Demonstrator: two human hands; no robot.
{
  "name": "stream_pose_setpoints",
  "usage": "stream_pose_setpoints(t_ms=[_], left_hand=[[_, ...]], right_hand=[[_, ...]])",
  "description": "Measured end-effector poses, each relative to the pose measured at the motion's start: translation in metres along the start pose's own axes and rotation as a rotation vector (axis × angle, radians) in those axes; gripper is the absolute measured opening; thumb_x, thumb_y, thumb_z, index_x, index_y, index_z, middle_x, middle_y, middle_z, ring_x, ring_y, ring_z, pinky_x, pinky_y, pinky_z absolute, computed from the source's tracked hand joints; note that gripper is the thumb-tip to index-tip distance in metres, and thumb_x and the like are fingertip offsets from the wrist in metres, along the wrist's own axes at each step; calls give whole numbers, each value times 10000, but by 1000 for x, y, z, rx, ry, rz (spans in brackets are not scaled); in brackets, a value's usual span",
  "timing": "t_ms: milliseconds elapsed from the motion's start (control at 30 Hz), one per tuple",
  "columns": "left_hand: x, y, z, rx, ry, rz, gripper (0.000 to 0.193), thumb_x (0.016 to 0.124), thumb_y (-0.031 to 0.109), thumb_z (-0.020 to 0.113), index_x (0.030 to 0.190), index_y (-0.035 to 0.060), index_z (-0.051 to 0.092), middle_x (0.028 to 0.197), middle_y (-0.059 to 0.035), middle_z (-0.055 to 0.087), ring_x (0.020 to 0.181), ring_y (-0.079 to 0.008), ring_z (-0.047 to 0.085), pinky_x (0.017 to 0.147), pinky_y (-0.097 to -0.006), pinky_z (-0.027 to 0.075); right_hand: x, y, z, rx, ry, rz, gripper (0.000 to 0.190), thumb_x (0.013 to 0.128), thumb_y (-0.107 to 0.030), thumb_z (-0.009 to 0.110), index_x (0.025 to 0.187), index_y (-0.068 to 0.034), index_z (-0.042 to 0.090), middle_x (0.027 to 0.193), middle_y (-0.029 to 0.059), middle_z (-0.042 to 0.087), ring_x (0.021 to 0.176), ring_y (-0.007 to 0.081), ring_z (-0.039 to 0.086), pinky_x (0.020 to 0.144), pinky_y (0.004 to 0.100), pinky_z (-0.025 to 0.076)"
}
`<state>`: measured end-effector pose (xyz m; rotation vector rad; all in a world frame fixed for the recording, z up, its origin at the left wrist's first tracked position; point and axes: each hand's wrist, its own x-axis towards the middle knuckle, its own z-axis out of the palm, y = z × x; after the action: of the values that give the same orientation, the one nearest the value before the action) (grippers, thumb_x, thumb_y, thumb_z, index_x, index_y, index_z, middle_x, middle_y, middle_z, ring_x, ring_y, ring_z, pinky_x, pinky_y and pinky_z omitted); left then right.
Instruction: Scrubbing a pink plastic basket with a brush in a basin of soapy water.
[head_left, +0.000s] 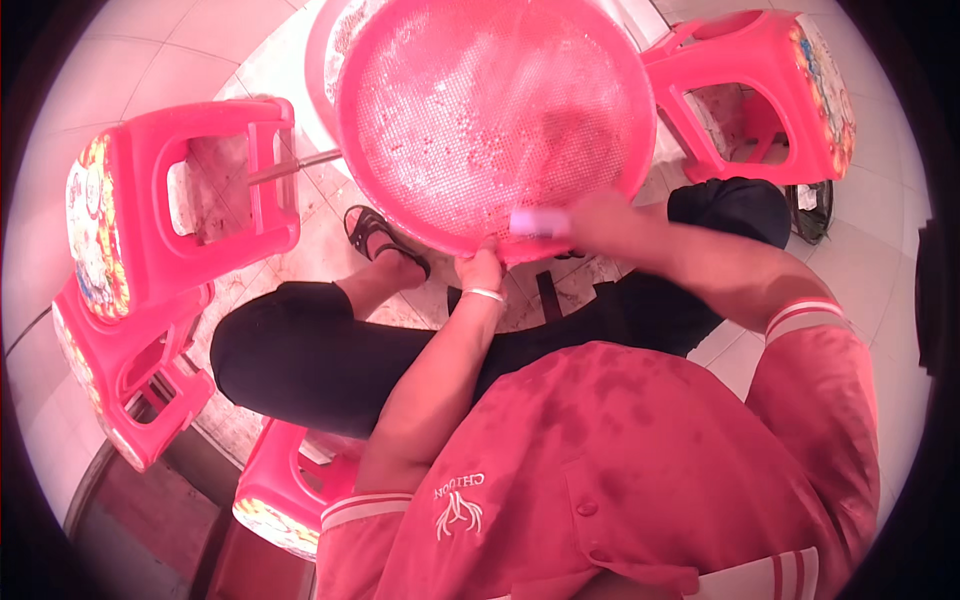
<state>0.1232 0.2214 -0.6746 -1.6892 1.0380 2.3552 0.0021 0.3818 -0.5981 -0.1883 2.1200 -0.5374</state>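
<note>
A large round sieve basket with a red-pink rim and a fine mesh base stands tilted before me, over another round basin. My left hand, with a pale bracelet at the wrist, grips the near edge of the sieve's rim, thumb on top. My right hand is blurred at the lower right of the mesh and holds a small pale block-like object, too blurred to name. Small dark specks and a darker patch show on the mesh.
Pink plastic stools with printed seats lie on their sides at the left and upper right; more are at the lower left. A metal rod runs between the left stool and the sieve. My sandalled foot rests on the tiled floor.
</note>
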Motion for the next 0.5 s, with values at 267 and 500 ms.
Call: stream_pose_setpoints(t_ms=[267, 500], left_hand=[[-4, 1, 3, 30, -244, -237, 159, 836, 182, 550, 907, 46, 508, 761, -70, 550, 617, -169, 528, 458, -282, 439], [43, 122, -9, 371, 172, 82, 313, 773, 376, 613, 738, 78, 522, 656, -36, 537, 434, -128, 414, 361, -243, 331]], right_hand=[[25, 17, -12, -812, 200, -9, 416, 882, -397, 417, 843, -53, 649, 791, 133, 647, 743, 297, 632, 636, 399, 492], [27, 29, -26, -746, 325, -93, 448, 875, -410, 414, 774, -37, 640, 690, 150, 622, 694, 316, 621, 611, 421, 482]])
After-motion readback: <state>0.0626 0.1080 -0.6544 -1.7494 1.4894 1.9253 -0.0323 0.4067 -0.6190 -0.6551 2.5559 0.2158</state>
